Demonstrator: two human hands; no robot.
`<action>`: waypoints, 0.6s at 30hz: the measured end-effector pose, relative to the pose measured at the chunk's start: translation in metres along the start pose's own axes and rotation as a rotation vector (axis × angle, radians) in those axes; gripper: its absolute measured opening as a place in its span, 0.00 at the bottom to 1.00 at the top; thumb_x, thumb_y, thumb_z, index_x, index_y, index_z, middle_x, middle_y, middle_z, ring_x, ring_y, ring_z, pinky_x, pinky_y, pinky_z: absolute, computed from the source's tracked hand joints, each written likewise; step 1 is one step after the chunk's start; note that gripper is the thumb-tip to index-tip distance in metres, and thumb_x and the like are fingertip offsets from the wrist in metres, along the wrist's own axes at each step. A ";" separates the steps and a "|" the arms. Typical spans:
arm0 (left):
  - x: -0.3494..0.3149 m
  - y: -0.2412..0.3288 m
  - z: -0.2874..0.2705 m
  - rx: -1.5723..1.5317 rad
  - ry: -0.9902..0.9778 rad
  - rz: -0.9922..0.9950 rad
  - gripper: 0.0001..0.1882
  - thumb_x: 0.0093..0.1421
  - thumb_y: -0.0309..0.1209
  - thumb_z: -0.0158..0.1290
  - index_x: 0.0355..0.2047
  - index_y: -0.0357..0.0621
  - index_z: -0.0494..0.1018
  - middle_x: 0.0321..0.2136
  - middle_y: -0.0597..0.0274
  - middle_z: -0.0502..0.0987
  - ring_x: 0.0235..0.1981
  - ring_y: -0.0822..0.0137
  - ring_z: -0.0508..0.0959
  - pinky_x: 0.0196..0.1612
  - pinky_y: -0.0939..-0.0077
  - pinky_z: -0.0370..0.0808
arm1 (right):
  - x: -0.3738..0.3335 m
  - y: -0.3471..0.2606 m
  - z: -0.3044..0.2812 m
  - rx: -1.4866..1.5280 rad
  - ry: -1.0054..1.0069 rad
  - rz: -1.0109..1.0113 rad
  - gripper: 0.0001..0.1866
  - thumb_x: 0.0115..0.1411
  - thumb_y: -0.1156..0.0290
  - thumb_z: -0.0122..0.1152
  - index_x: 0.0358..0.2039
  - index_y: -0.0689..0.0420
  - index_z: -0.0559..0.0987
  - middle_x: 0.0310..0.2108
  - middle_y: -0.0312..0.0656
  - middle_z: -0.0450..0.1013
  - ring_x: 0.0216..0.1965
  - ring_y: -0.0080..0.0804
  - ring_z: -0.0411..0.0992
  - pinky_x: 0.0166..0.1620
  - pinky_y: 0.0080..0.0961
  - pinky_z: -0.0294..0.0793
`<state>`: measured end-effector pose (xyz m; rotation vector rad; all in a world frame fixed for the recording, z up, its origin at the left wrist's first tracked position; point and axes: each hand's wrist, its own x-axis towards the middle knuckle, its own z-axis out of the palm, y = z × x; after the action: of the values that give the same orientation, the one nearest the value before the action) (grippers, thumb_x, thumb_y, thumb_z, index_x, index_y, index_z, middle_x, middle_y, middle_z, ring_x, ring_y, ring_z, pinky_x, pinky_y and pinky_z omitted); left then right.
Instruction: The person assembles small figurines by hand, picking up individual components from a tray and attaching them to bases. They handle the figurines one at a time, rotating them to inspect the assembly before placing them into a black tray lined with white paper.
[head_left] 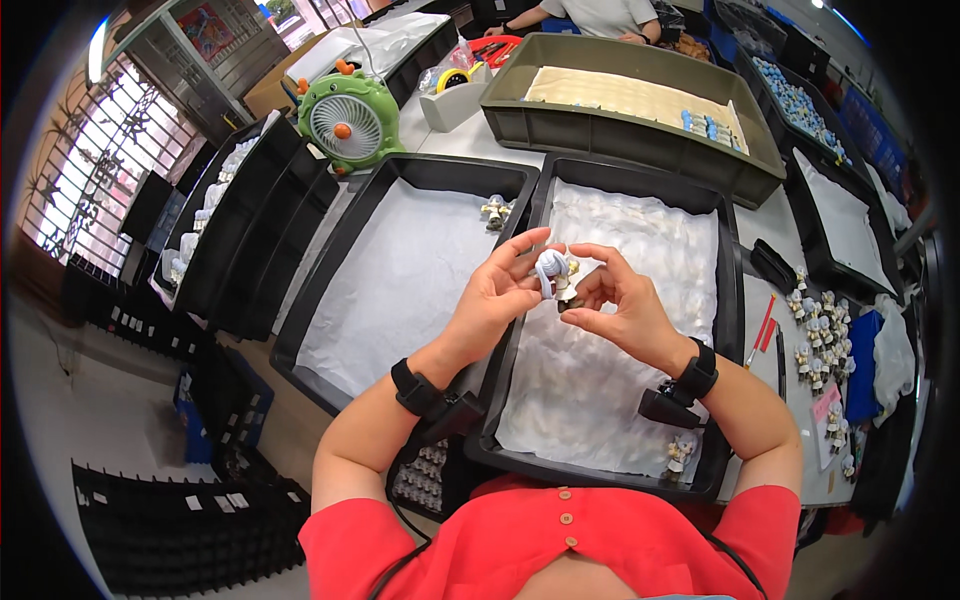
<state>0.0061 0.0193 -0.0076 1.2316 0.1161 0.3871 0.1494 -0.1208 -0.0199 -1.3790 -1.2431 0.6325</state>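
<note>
Between my two hands, above the right black tray (728, 300), is a small figurine (557, 270) with pale lilac hair, white clothing and a dark base. My left hand (497, 287) pinches it from the left, with the thumb and fingers at the hair. From the other side my right hand (622, 300) grips it with thumb and forefinger near the base and body. Another figurine (495, 211) stands in the far right corner of the left black tray (400, 165). One more figurine (679, 455) lies in the near right corner of the right tray. White padded sheets line both trays.
A green animal-shaped fan (350, 122) stands behind the left tray. Beyond the trays is a large olive bin (630, 140) with small blue pieces. Several figurines (822, 335), red-handled tools (765, 325) and a blue cloth (864, 365) lie at right. Another person (600, 15) sits across the table.
</note>
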 end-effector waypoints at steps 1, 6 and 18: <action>0.000 0.000 -0.001 -0.030 -0.007 -0.014 0.27 0.57 0.18 0.43 0.59 0.37 0.56 0.55 0.54 0.65 0.53 0.67 0.69 0.55 0.74 0.67 | 0.000 0.000 0.000 0.003 -0.004 -0.007 0.32 0.48 0.75 0.67 0.54 0.53 0.66 0.23 0.35 0.73 0.25 0.20 0.72 0.32 0.18 0.72; 0.000 -0.001 -0.003 -0.056 0.021 -0.108 0.26 0.59 0.20 0.45 0.59 0.37 0.58 0.53 0.57 0.67 0.52 0.69 0.70 0.56 0.71 0.66 | 0.000 0.003 0.001 -0.004 -0.015 -0.023 0.30 0.48 0.75 0.67 0.53 0.54 0.67 0.23 0.34 0.72 0.24 0.19 0.71 0.31 0.17 0.71; 0.000 -0.002 -0.003 -0.079 0.062 -0.091 0.25 0.62 0.30 0.49 0.59 0.39 0.59 0.50 0.60 0.69 0.50 0.70 0.71 0.54 0.72 0.68 | -0.001 0.011 0.004 0.100 0.065 0.045 0.25 0.50 0.74 0.67 0.47 0.58 0.67 0.28 0.39 0.76 0.27 0.19 0.74 0.34 0.16 0.73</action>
<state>0.0053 0.0217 -0.0109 1.1323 0.2077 0.3481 0.1492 -0.1188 -0.0309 -1.3367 -1.1168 0.6667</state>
